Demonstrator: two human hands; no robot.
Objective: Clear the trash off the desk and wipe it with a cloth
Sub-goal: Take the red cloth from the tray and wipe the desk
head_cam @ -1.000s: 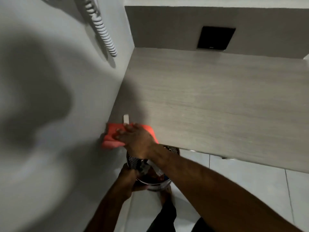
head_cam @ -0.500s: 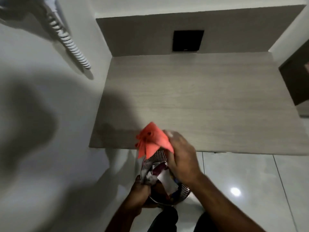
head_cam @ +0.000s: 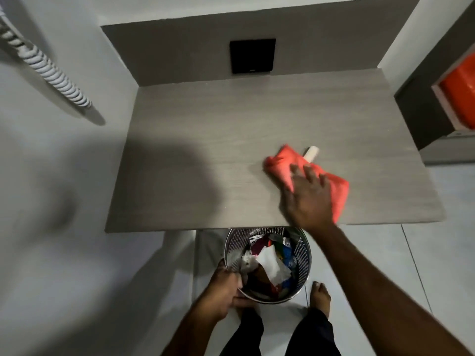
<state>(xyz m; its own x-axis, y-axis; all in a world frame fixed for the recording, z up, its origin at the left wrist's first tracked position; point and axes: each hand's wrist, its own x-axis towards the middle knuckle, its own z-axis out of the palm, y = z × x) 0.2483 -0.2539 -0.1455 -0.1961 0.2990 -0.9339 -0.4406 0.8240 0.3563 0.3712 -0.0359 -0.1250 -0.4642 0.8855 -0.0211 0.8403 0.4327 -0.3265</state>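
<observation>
A grey wood-grain desk fills the middle of the head view. My right hand presses flat on an orange-red cloth near the desk's front right. A small white piece of trash lies just beyond the cloth, touching its far edge. Below the desk's front edge, a perforated metal trash bin is full of paper and wrappers. My left hand grips the bin's left rim.
White walls close in the desk on the left and back. A black wall plate sits above the desk's rear. A coiled white cord hangs on the left wall. An orange object sits in a shelf at right. My bare feet stand on tiled floor.
My right hand lifted the cloth from the desk's front left corner over the bin, then carried it across to the desk's right side and laid it flat. My left hand kept hold of the bin.
</observation>
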